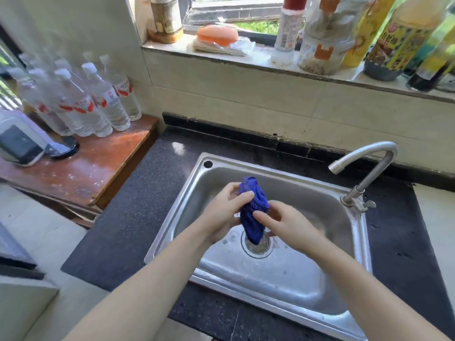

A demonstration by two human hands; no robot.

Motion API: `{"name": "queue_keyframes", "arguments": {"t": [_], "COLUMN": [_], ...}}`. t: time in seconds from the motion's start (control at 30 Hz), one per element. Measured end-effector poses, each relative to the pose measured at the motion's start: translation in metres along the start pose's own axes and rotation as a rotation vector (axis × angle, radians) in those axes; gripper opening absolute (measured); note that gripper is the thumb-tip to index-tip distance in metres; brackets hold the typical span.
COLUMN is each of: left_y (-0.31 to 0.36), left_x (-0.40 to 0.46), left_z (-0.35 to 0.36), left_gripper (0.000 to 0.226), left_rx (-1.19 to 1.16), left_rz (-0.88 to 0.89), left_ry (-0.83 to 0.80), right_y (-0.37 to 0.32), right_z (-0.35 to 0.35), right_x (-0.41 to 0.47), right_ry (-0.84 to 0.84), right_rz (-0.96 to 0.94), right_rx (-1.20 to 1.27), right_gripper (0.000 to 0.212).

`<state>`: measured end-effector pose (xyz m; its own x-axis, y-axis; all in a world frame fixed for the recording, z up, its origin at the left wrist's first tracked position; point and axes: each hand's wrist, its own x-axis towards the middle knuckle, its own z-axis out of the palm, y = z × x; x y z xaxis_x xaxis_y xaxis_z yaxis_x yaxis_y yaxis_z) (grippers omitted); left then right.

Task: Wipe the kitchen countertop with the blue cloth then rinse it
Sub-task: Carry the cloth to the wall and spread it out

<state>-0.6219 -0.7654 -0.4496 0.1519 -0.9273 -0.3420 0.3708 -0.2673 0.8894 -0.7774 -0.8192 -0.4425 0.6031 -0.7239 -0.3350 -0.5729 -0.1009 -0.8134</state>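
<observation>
The blue cloth (253,207) is bunched into a wad and hangs over the drain (257,244) of the steel sink (187,193). My left hand (225,212) grips its upper part from the left. My right hand (288,225) pinches it from the right, thumb and finger pressed on the fabric. The tap (364,168) curves over the sink's back right corner; no water stream shows from its spout. The dark speckled countertop (128,217) surrounds the sink.
Several clear water bottles (98,102) stand on a reddish wooden shelf (86,163) at the left, beside a grey appliance (19,143). The window sill (246,62) behind holds an orange sponge (218,34), jars and sauce bottles (394,43).
</observation>
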Motion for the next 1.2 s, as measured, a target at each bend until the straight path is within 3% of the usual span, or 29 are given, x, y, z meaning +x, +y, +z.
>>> {"name": "queue_keyframes", "arguments": {"t": [0.17, 0.33, 0.4, 0.53, 0.63, 0.8, 1.0, 1.2], "left_y": [0.001, -0.006, -0.011, -0.014, -0.015, -0.026, -0.055, -0.065], "left_x": [-0.023, -0.055, -0.075, -0.138, -0.197, -0.300, -0.421, -0.536], "left_z": [0.015, 0.021, 0.016, -0.008, -0.034, -0.074, -0.136, -0.201], "left_gripper": [0.024, 0.035, 0.040, 0.028, 0.028, 0.048, 0.055, 0.040], "left_rx": [-0.036, -0.058, -0.053, -0.090, -0.107, -0.216, -0.277, -0.334], "left_rz": [0.072, 0.136, 0.141, 0.187, 0.265, 0.358, 0.369, 0.404], "left_ry": [0.165, 0.471, 0.598, 0.625, 0.646, 0.709, 0.913, 0.766], "right_y": [-0.021, -0.033, -0.039, -0.068, -0.093, -0.141, -0.201, -0.260], "right_z": [0.004, 0.020, 0.035, 0.073, 0.105, 0.176, 0.285, 0.404], "right_x": [-0.016, -0.030, -0.033, -0.044, -0.050, -0.074, -0.119, -0.177], "right_ry": [0.122, 0.020, -0.024, -0.129, -0.245, -0.554, -0.775, -0.948], "right_rz": [-0.153, -0.310, -0.438, -0.573, -0.544, -0.235, -0.255, -0.284], "right_rx": [-0.157, -0.115, -0.115, -0.166, -0.045, 0.393, 0.354, 0.488], "right_gripper": [0.027, 0.021, 0.029, 0.008, 0.007, 0.019, 0.018, 0.011]}}
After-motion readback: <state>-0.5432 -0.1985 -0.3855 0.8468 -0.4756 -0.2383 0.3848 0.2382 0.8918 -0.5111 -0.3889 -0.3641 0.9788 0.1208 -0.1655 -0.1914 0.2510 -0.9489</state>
